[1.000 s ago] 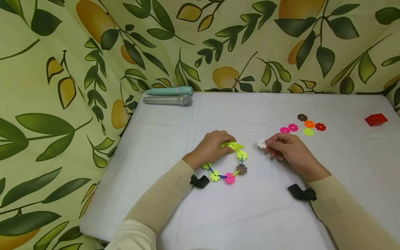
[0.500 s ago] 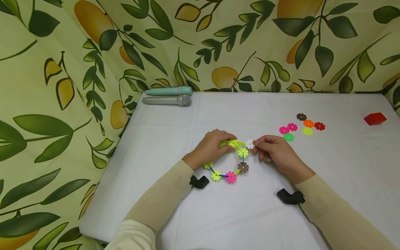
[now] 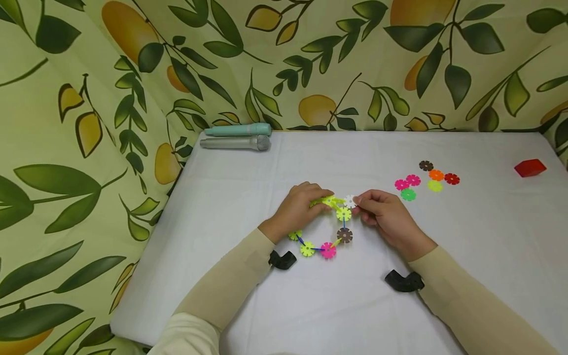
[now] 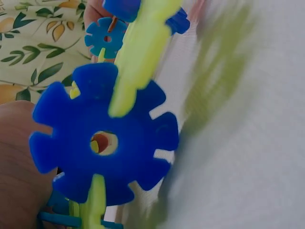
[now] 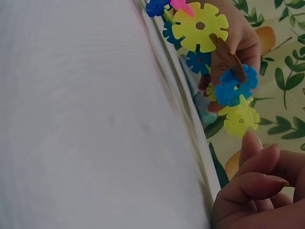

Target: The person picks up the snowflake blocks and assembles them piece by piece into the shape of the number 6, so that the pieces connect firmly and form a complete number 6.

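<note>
A ring of interlocked notched plastic discs stands on the table, with a pink disc (image 3: 328, 250) at its near side and a brown disc (image 3: 344, 235) at its right. My left hand (image 3: 299, 208) grips the far part of this chain around a yellow disc (image 3: 329, 201). Thumb and fingertips of my right hand (image 3: 383, 217) pinch a white disc (image 3: 349, 201), whose edge meets the chain's yellow end. Close in the left wrist view, a blue disc (image 4: 71, 138) faces the camera with yellow discs slotted into it. In the right wrist view, a yellow disc (image 5: 240, 119) lies at my fingertips.
Loose discs lie at the back right, among them a green disc (image 3: 408, 195), an orange disc (image 3: 437, 175) and a red disc (image 3: 452, 178). Farther right sits a red block (image 3: 530, 168). A teal microphone (image 3: 238, 129) and a silver microphone (image 3: 235, 143) lie at the back left.
My right hand has moved left with the white disc, bringing it up against the chain. The green disc it covered now shows. My left hand has stayed on the chain.
</note>
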Demonstrator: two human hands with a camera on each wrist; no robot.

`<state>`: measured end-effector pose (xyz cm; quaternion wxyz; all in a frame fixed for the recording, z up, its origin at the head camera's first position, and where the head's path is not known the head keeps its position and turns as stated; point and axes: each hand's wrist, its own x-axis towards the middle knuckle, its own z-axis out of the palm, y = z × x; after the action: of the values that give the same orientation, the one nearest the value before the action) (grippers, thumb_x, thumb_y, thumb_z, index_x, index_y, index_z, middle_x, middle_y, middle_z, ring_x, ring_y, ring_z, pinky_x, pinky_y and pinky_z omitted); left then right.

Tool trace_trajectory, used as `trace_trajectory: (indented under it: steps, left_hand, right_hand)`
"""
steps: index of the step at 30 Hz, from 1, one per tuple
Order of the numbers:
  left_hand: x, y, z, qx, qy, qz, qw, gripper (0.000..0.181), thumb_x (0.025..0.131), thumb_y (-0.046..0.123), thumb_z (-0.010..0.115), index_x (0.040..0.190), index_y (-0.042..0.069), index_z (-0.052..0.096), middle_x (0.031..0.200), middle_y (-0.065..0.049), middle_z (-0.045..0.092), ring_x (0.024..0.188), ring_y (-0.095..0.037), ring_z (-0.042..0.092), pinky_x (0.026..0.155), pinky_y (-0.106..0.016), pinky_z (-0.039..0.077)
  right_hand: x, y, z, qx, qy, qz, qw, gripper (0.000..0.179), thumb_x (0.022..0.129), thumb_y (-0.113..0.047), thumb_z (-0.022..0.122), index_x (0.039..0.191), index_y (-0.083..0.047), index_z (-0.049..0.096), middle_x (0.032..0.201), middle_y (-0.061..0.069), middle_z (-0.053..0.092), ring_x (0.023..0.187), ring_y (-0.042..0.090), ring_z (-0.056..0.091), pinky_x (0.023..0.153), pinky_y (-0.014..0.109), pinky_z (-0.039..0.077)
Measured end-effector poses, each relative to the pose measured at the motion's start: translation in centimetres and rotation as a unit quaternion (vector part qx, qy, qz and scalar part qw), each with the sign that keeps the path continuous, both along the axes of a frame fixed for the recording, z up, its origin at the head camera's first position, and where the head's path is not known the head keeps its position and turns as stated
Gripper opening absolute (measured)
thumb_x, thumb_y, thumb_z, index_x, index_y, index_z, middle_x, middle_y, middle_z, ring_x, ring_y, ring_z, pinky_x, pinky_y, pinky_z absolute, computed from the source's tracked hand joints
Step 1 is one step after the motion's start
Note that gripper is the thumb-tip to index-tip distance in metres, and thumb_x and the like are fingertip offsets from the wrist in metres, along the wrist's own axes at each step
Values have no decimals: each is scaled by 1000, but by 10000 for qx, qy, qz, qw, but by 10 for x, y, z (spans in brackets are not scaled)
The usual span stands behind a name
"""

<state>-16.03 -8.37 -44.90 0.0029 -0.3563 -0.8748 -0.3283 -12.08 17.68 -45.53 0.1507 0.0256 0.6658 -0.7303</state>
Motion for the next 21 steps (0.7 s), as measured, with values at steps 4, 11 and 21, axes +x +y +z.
trace_trajectory:
  steps: [4,11,21]
  left_hand:
    - [1,0,0,170,85,-93,9998,34,100,19,83,131,6,79,107,1,74,100,-16,62,97,-39,46]
    - [3,1,-1,328,237,-127,9991,33,98,16,85,128,3,80,100,0,73,91,-15,61,88,-34,48]
    - [5,7,3,-351,-275,338,9984,30,102,26,83,128,11,77,121,1,75,110,-16,65,100,-36,49]
  right_hand:
    - [1,-3,1,46,60,-97,9999,18,112,-12,63,101,2,65,88,6,73,72,13,55,60,22,47]
    - [2,-7,3,47,89,-257,9996,20,111,-13,66,102,4,66,87,5,73,71,13,59,62,22,52]
    - [5,-1,6,634,455,-303,9965,32,113,-21,65,117,11,62,95,10,74,75,19,62,63,25,53]
